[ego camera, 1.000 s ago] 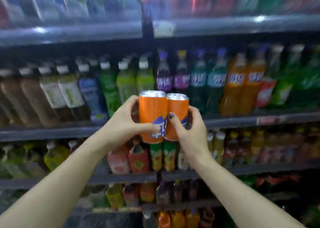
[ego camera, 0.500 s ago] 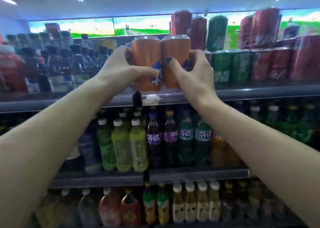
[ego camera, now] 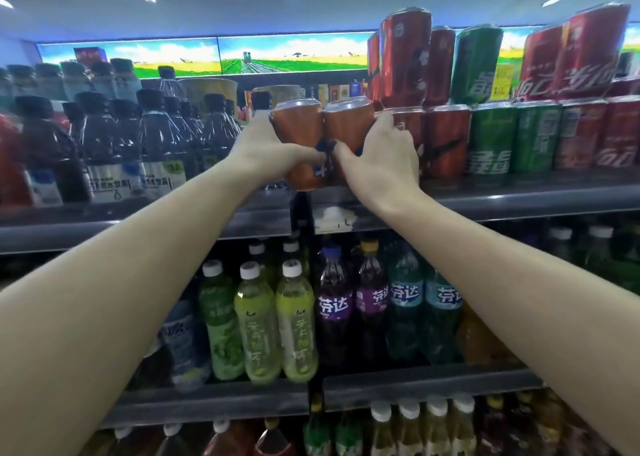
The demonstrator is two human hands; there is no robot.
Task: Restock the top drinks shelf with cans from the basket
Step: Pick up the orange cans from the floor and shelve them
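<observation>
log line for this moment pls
left hand grips orange can | right hand grips second can | at top shelf edge

Two cans (ego camera: pixel 323 140) stand side by side, touching, at the front edge of the top shelf (ego camera: pixel 519 197), the left hand (ego camera: pixel 266 152) on their left and the right hand (ego camera: pixel 384 158) on their right. Bottles (ego camera: pixel 114 144) fill the shelf to the left; stacked cans (ego camera: pixel 512 133) (two tiers) stand just right. Below, more bottles (ego camera: pixel 294 317) line the next shelf (ego camera: pixel 415 384).
</observation>
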